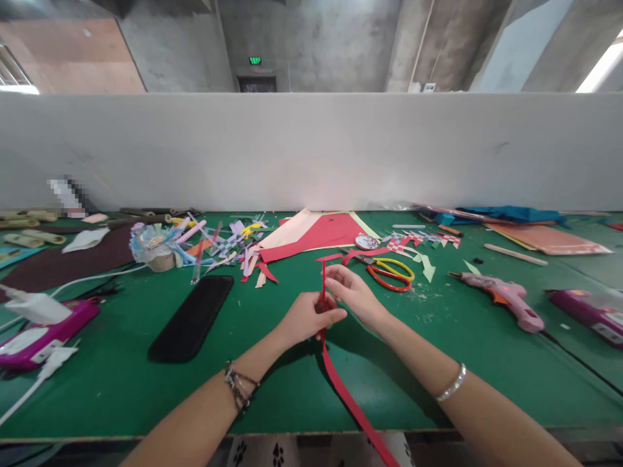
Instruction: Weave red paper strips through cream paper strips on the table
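The left hand (311, 316) pinches a long red paper strip (342, 389) over the green table (121, 395), and the right hand (354, 293) curls by its top; I can't tell if it grips. The strip looks cut out already but not joined to anything, while checked paper pieces (398, 244) near the scissors (392, 272) look finished.

I have a long, narrow red strip (339, 387) in view, its upper end upright, nearly edge-on, the rest slanting rightward past the near edge of the table (287, 402).
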A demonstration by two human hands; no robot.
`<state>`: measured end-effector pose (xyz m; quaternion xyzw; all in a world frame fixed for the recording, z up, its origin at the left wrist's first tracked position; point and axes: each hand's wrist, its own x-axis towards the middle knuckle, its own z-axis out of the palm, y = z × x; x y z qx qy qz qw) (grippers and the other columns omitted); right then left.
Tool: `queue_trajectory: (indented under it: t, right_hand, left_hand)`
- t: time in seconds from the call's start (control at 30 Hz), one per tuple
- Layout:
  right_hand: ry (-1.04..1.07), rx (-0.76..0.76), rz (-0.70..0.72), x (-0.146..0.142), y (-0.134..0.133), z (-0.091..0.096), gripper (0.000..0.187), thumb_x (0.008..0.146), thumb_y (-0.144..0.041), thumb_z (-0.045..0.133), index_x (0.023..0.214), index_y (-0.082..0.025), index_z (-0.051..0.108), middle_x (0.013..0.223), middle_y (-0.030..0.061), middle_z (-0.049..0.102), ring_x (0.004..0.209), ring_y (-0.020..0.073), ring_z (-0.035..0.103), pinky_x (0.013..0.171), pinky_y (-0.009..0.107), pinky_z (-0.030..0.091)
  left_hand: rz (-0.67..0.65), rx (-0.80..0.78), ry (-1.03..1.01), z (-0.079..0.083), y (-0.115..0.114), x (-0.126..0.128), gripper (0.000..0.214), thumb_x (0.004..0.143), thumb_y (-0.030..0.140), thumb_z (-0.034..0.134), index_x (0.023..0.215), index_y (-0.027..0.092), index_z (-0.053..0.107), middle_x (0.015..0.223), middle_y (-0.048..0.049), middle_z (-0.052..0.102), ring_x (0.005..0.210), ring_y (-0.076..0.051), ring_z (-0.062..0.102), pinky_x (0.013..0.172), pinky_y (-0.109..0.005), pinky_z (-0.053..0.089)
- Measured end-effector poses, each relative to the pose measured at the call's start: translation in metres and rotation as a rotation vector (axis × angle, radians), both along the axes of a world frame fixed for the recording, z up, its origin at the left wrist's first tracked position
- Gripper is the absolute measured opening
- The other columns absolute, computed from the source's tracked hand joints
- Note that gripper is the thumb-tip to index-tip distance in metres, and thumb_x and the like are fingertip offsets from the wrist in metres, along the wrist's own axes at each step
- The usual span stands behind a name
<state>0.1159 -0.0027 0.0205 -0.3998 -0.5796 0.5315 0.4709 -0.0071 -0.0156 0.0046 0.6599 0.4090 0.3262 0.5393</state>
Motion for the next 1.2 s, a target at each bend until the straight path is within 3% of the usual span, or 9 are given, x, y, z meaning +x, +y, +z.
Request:
queue_trajectory:
  t: [0.2,0.4,0.57,0.73,0.87,1.0,1.2]
  right_hand:
    - [-0.005,-0.049,0.009,0.002,0.0,0.0,0.03,0.062,-0.045,0.058,0.068,-0.016,0.052,0.052,-0.0071,0.041,0.047,0.005,0.037,0.046,0.021,0.03]
    - [0.126,-0.154,0.063,0.007,0.002,-0.002,0.035,0.061,-0.048,0.059,0.072,-0.015,0.055,0.05,-0.0068,0.044,0.045,0.0054,0.039,0.043,0.02,0.03]
    - [0.103,-0.154,0.039,0.006,0.002,-0.002,0.03,0.062,-0.045,0.058,0.066,-0.015,0.053,0.05,-0.0059,0.045,0.045,0.0053,0.04,0.045,0.02,0.031]
    - [-0.15,0.003,-0.099,0.006,0.004,-0.004,0.026,0.067,-0.037,0.048,0.051,-0.017,0.042,0.043,-0.0071,0.037,0.042,0.0049,0.033,0.044,0.02,0.028]
    - [-0.386,0.259,-0.18,0.007,0.003,-0.008,0.024,0.067,-0.029,0.044,0.048,-0.018,0.036,0.044,-0.0067,0.032,0.043,0.0054,0.029,0.043,0.02,0.024]
    - [-0.591,0.457,-0.135,0.007,0.0,-0.01,0.025,0.07,-0.024,0.043,0.048,-0.017,0.033,0.044,-0.0057,0.034,0.044,0.0057,0.029,0.044,0.02,0.023]
    - [-0.62,0.485,-0.091,0.005,-0.003,-0.01,0.025,0.071,-0.023,0.042,0.048,-0.018,0.031,0.045,-0.0056,0.034,0.044,0.0059,0.03,0.045,0.02,0.025]
  left_hand:
    - [-0.038,-0.037,-0.036,-0.004,-0.002,0.002,0.038,0.06,0.052,0.058,0.059,0.016,0.043,0.04,0.0087,0.043,0.029,-0.004,0.037,0.032,-0.018,0.03]
    - [-0.091,-0.077,-0.146,-0.002,0.0,0.002,0.046,0.059,0.061,0.051,0.06,0.015,0.046,0.041,0.0078,0.043,0.028,-0.003,0.036,0.029,-0.017,0.027]
    - [-0.129,-0.089,-0.159,-0.001,-0.002,0.002,0.046,0.063,0.061,0.048,0.058,0.016,0.045,0.039,0.0075,0.043,0.027,-0.003,0.035,0.029,-0.016,0.025]
    - [-0.109,-0.059,-0.121,-0.004,-0.002,0.003,0.045,0.067,0.061,0.042,0.057,0.016,0.041,0.04,0.0066,0.045,0.028,-0.003,0.036,0.032,-0.016,0.028]
    - [0.077,0.003,-0.146,-0.004,0.0,0.004,0.038,0.066,0.055,0.047,0.067,0.018,0.041,0.043,0.0102,0.042,0.029,-0.004,0.038,0.032,-0.016,0.029]
    - [0.225,0.015,-0.19,-0.004,0.005,0.003,0.032,0.068,0.051,0.045,0.07,0.019,0.041,0.041,0.012,0.038,0.03,-0.005,0.038,0.035,-0.018,0.035]
    - [0.259,0.073,-0.146,0.0,0.006,-0.002,0.023,0.071,0.039,0.042,0.064,0.017,0.046,0.042,0.0083,0.043,0.035,-0.007,0.043,0.039,-0.018,0.035]
